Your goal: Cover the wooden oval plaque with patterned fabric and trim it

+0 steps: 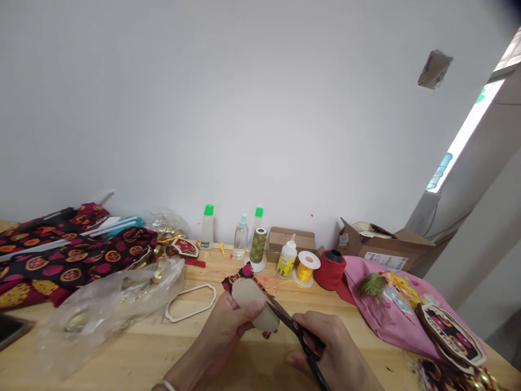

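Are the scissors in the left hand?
No, the right hand grips the scissors, while the left hand holds the cardboard shape.

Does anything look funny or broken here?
Yes: a torn brownish patch sits crookedly high on the wall, all alone. On the table, a red scrap lies loose by the green-capped bottle.

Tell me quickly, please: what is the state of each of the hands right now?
Left hand: closed, holding the fabric-backed cardboard piece.
Right hand: closed on the scissors, whose blades are at the piece's edge.
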### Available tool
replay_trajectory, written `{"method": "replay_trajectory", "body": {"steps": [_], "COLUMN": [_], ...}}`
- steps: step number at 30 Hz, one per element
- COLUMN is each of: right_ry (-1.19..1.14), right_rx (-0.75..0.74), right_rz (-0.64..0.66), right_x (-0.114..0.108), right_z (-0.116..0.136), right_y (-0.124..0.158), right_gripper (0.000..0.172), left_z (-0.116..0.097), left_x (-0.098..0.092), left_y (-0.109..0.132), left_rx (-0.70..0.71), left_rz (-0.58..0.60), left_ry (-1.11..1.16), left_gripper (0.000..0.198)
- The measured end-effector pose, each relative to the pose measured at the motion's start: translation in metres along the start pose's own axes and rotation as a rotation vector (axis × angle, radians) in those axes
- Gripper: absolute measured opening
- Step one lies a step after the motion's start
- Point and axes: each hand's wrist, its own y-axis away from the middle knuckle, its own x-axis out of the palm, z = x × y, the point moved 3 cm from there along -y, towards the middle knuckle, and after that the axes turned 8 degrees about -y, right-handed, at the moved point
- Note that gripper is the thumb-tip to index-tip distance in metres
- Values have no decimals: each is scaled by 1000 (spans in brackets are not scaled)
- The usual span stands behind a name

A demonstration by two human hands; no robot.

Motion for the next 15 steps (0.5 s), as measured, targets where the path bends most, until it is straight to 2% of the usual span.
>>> {"method": "replay_trajectory", "body": {"steps": [8,15], "right_ry": [-24,-93], "right_rx": [-61,-57], "right_rz": [-71,-72], "right_x": [4,8], "right_z": [-4,-5], "right_y": [3,2], "right_gripper": [41,44], "left_z": [-1,0], "left_x": [4,4], "left_y": [0,2], "left_rx": [4,12], "left_rz": [15,32], "left_ry": [-24,-2], "left_gripper": [18,17]}}
